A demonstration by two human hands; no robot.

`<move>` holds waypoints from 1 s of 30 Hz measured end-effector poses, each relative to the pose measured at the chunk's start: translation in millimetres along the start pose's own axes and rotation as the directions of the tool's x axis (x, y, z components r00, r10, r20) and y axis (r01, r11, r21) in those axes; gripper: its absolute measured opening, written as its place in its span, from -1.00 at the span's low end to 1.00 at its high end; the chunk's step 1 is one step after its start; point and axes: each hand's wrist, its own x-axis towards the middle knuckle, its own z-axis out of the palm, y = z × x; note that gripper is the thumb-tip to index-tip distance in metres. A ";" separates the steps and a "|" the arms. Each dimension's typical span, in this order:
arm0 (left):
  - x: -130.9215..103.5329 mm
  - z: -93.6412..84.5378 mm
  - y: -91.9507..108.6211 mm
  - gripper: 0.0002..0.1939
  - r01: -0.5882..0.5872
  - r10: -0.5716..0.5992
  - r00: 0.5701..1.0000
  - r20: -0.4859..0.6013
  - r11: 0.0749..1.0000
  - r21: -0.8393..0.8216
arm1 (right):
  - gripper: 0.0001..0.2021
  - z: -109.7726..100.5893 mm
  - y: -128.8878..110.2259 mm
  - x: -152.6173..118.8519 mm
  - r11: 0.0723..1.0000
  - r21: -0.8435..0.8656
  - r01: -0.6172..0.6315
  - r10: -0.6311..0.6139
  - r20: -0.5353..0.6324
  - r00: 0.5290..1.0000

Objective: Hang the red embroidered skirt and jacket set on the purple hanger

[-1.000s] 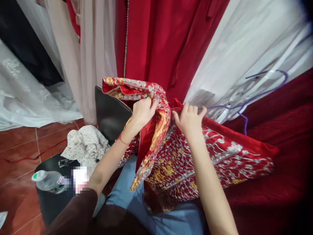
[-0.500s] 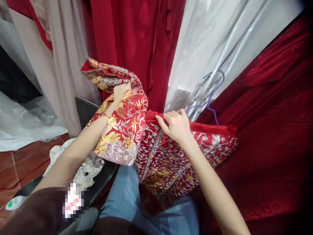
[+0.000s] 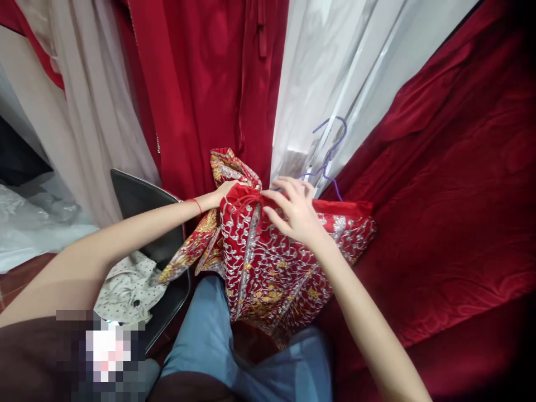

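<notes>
Skirt (image 3: pixel 280 273) at centre, in front of the legs (image 3: pixel 205 318). Second garment (image 3: pixel 195 243) against its left side. Hanger (image 3: pixel 329 159) past the skirt's far edge. Chair (image 3: pixel 140 190) left, cloth (image 3: pixel 129 285) on it. Hanging clothes (image 3: pixel 201 84) behind, far side.

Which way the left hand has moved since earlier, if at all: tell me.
Yes: the left hand has moved rightward, away from the black chair backrest.

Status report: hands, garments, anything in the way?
Left hand at gold-patterned garment, grip partly hidden. Right hand open near waistband of silver-patterned garment. Purple hanger just beyond; nothing plainly blocking.
</notes>
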 end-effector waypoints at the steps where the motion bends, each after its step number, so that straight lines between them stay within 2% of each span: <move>1: 5.6 -10.0 4.6 -0.73 -0.040 0.040 0.999 0.034 0.999 0.020 | -0.71 -4.0 8.1 -4.0 0.997 -0.013 -0.078 0.077 -0.071 0.995; 2: 10.8 -20.7 10.9 -0.72 -0.087 0.084 0.994 0.067 0.995 0.041 | -0.70 -9.1 18.4 -8.0 0.982 -0.021 -0.188 0.182 -0.166 0.969; 3: 15.4 -31.6 18.9 -0.70 -0.132 0.125 0.987 0.104 0.989 0.066 | -0.69 -15.1 31.1 -11.7 0.948 -0.003 -0.318 0.305 -0.272 0.913; 4: 19.8 -41.9 28.5 -0.66 -0.172 0.157 0.977 0.144 0.980 0.099 | -0.68 -21.5 45.9 -15.0 0.894 0.056 -0.444 0.433 -0.354 0.829; 5: 24.1 -50.9 39.3 -0.62 -0.184 0.157 0.971 0.179 0.973 0.140 | -0.67 -27.6 62.2 -17.6 0.821 0.151 -0.551 0.563 -0.376 0.736; 6: 28.8 -57.5 51.1 -0.58 -0.174 0.135 0.967 0.217 0.969 0.176 | -0.67 -32.8 79.3 -19.3 0.730 0.272 -0.628 0.684 -0.316 0.658; 7: 33.9 -61.2 63.2 -0.56 -0.167 0.115 0.961 0.250 0.966 0.198 | -0.69 -36.3 96.0 -19.9 0.614 0.393 -0.685 0.774 -0.129 0.620; 8: 39.5 -61.5 75.3 -0.54 -0.169 0.109 0.954 0.280 0.965 0.201 | -0.72 -37.5 111.2 -19.4 0.472 0.469 -0.746 0.785 0.162 0.598; 9: 45.5 -58.3 86.8 -0.54 -0.180 0.115 0.941 0.319 0.967 0.181 | -0.74 -36.5 123.9 -17.7 0.361 0.466 -0.808 0.696 0.442 0.566; 10: 51.5 -52.1 97.1 -0.55 -0.193 0.130 0.924 0.359 0.971 0.144 | -0.74 -33.5 133.2 -15.0 0.287 0.442 -0.850 0.572 0.632 0.522; 11: 57.0 -43.6 106.1 -0.56 -0.199 0.144 0.907 0.395 0.975 0.102 | -0.73 -28.9 139.1 -11.7 0.236 0.417 -0.877 0.450 0.753 0.480; 12: 61.7 -33.7 113.4 -0.56 -0.198 0.151 0.890 0.429 0.978 0.065 | -0.70 -23.6 141.7 -8.0 0.208 0.400 -0.893 0.351 0.821 0.450; 14: 67.7 -14.1 122.6 -0.56 -0.172 0.148 0.867 0.475 0.985 0.008 | -0.57 -13.9 140.3 -1.0 0.174 0.413 -0.894 0.259 0.856 0.446; 17: 69.5 5.6 125.0 -0.55 -0.128 0.118 0.880 0.459 0.992 -0.009 | -0.40 -8.9 133.2 4.7 0.187 0.453 -0.872 0.239 0.840 0.488; 20: 68.8 13.9 121.8 -0.50 -0.150 0.125 0.911 0.393 0.988 0.034 | -0.48 -13.8 129.9 4.7 0.233 0.428 -0.873 0.209 0.855 0.474; 23: 68.9 19.4 121.8 -0.41 -0.185 0.171 0.931 0.322 0.983 0.013 | -0.59 -15.4 131.0 1.8 0.233 0.411 -0.882 0.205 0.865 0.457; 28: 66.5 27.1 129.4 -0.33 -0.254 0.256 0.935 0.245 0.966 -0.038 | -0.51 -5.2 136.9 -2.6 0.131 0.522 -0.843 0.251 0.805 0.537; 30: 65.8 28.0 131.5 -0.32 -0.268 0.262 0.930 0.257 0.963 -0.011 | -0.52 -5.6 137.4 -2.2 0.120 0.522 -0.845 0.246 0.809 0.534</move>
